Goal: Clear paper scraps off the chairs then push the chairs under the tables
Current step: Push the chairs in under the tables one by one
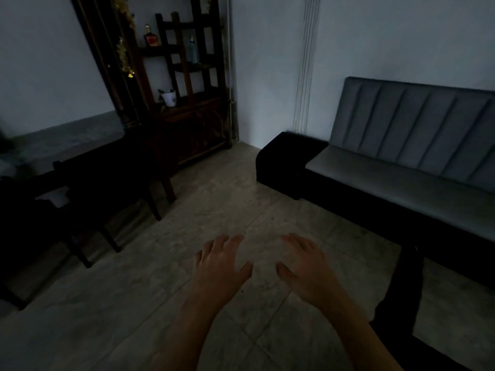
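The left hand [219, 266] and right hand [304, 266] reach forward side by side, palms down, fingers loosely spread, holding nothing above the pale tiled floor [134, 303]. A dark wooden chair [107, 188] stands at far left, tucked against a dark table [67, 145]; any scraps there are lost in shadow.

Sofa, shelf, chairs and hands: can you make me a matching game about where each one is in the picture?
Things:
1. sofa
2. wooden shelf
3. chair
4. left hand and right hand

Places:
A. far corner, against the back wall
B. low in the middle, held open over the floor
C. right side, along the wall
D. left side, in the dark by the table

Pairs: 1-C, 2-A, 3-D, 4-B
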Demonstrator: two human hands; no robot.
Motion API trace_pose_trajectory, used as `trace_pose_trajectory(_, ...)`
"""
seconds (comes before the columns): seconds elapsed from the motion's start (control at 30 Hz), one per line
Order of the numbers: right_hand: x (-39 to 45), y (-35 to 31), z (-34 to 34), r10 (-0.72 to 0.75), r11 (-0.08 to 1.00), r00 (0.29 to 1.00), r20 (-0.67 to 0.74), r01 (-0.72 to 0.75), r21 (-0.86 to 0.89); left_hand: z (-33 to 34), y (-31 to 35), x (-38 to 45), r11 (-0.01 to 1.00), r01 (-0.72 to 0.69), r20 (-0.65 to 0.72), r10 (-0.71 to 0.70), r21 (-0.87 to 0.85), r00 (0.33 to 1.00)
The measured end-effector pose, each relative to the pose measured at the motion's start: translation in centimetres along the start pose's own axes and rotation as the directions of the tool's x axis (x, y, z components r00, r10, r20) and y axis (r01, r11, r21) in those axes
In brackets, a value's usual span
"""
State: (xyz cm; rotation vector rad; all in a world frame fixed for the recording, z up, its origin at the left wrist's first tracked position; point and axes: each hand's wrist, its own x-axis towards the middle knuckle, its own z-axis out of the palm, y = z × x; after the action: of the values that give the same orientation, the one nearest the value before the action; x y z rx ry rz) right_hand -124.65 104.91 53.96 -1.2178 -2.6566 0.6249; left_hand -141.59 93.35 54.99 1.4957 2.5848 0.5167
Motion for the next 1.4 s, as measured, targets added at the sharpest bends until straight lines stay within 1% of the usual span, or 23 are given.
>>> trace_pose_trajectory(0.17,5.3,2.6,-0.9,0.09,0.995,0.994,-0.06,-0.088,0.04,1.1,1.6,7.3,0.994,-0.105,0.037,0.105,-0.012,0.994)
trace_pose_trajectory(0.27,8.9,4.9,-1.7,0.116,0.993,0.988,-0.102,-0.113,0.039,2.3,3.2,12.7,0.987,-0.156,0.05,0.157,-0.038,0.986)
trace_pose_trajectory(0.5,15.9,11.4,-4.6,0.251,0.967,0.947,-0.199,-0.235,0.101,6.2,9.2,25.1,0.951,-0.307,0.116,0.308,-0.024,0.944)
trace_pose_trajectory(0.63,17.4,15.6,-6.8,0.362,0.932,0.894,-0.265,-0.34,0.127,8.4,14.7,29.7,0.902,-0.43,0.128,0.433,-0.049,0.892)
trace_pose_trajectory(0.7,17.0,17.7,-7.7,0.442,0.897,0.849,-0.288,-0.411,0.164,9.7,17.5,31.2,0.865,-0.499,0.144,0.501,-0.054,0.853)
trace_pose_trajectory(0.77,16.1,19.5,-8.5,0.519,0.855,0.789,-0.327,-0.481,0.195,11.0,20.3,32.2,0.826,-0.555,0.169,0.564,-0.099,0.809)
trace_pose_trajectory(0.83,14.7,21.2,-9.2,0.571,0.82,0.717,-0.399,-0.52,0.24,12.6,23.2,32.9,0.772,-0.62,0.191,0.636,-0.141,0.748)
trace_pose_trajectory(0.87,14.0,21.9,-9.6,0.607,0.793,0.678,-0.414,-0.551,0.26,13.4,24.6,33.1,0.732,-0.667,0.202,0.68,-0.139,0.705)
trace_pose_trajectory(0.9,13.2,22.5,-10.0,0.642,0.763,0.645,-0.413,-0.587,0.27,14.0,26.1,33.1,0.692,-0.706,0.215,0.72,-0.149,0.66)
trace_pose_trajectory(1.0,10.5,24.4,-10.6,0.733,0.671,0.533,-0.422,-0.666,0.325,15.5,30.4,32.9,0.609,-0.752,0.248,0.792,-0.252,0.558)
trace_pose_trajectory(1.1,8.0,26.1,-11.0,0.81,0.565,0.408,-0.421,-0.736,0.373,16.9,34.3,32.4,0.482,-0.826,0.254,0.872,-0.293,0.418)
trace_pose_trajectory(1.2,5.5,27.3,-11.1,0.879,0.428,0.264,-0.396,-0.804,0.414,18.9,38.1,31.6,0.354,-0.859,0.262,0.927,-0.371,0.269)
trace_pose_trajectory(1.37,2.4,27.9,-10.5,0.926,0.198,-0.017,-0.377,-0.828,0.524,21.7,43.7,29.5,0.121,-0.878,0.255,0.967,-0.463,-0.001)
trace_pose_trajectory(1.4,2.1,27.9,-10.4,0.924,0.176,-0.047,-0.38,-0.829,0.531,21.8,44.3,29.3,0.093,-0.873,0.242,0.97,-0.479,-0.03)
